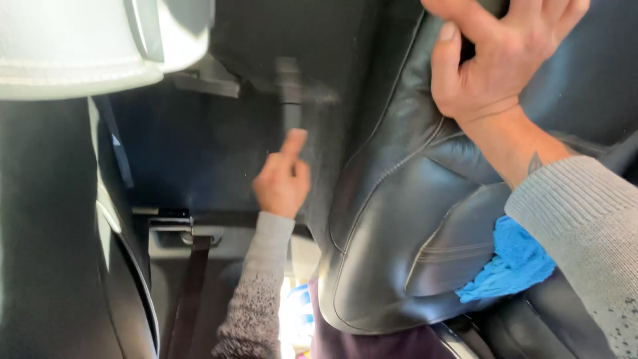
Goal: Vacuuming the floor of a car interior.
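My left hand (282,181) reaches down to the dark carpeted car floor (199,153), its fingers closed around a narrow dark tool (290,100) that is blurred and points away from me. My right hand (495,60) grips the upper edge of a black leather seat (392,233), thumb on the near side and fingers curled over the top. Both arms wear grey knit sleeves. A blue cloth (512,262) lies bunched on the leather just under my right forearm.
A white leather seat part (80,46) fills the top left. A dark door or pillar panel (46,233) runs down the left side. A brown seat belt strap (191,292) hangs from a metal bracket (169,221) near the floor.
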